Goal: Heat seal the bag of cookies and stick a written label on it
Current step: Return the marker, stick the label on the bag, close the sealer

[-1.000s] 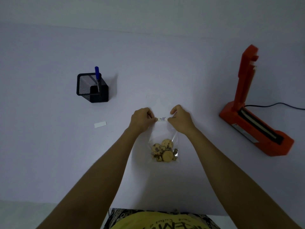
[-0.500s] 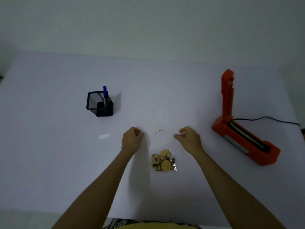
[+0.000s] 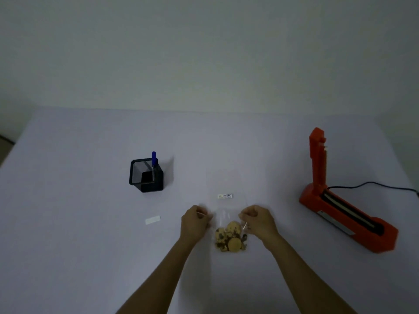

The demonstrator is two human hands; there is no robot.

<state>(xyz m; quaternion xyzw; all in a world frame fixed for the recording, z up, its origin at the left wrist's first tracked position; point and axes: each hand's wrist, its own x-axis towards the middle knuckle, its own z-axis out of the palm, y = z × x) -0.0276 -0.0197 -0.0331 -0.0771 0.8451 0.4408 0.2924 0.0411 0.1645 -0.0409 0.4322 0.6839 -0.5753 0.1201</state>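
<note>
Your left hand [image 3: 195, 223] and right hand [image 3: 258, 220] rest on the white table [image 3: 68, 257], one at each side of the clear bag [image 3: 226, 214]; both have fingers curled together and seem to pinch the bag's side edges, though the clear film makes the contact hard to confirm; the cookies [image 3: 230, 239] are heaped at the bag's near end, between your wrists; the written label [image 3: 225, 196] sits on the bag's far part, just beyond your knuckles; a blank white strip [image 3: 152, 220] lies left of your left hand; the black mesh pen holder [image 3: 146, 175] with a blue pen [image 3: 154, 163] stands farther back on the left; the orange heat sealer [image 3: 344, 214] stands well right, its arm raised upright.
</note>
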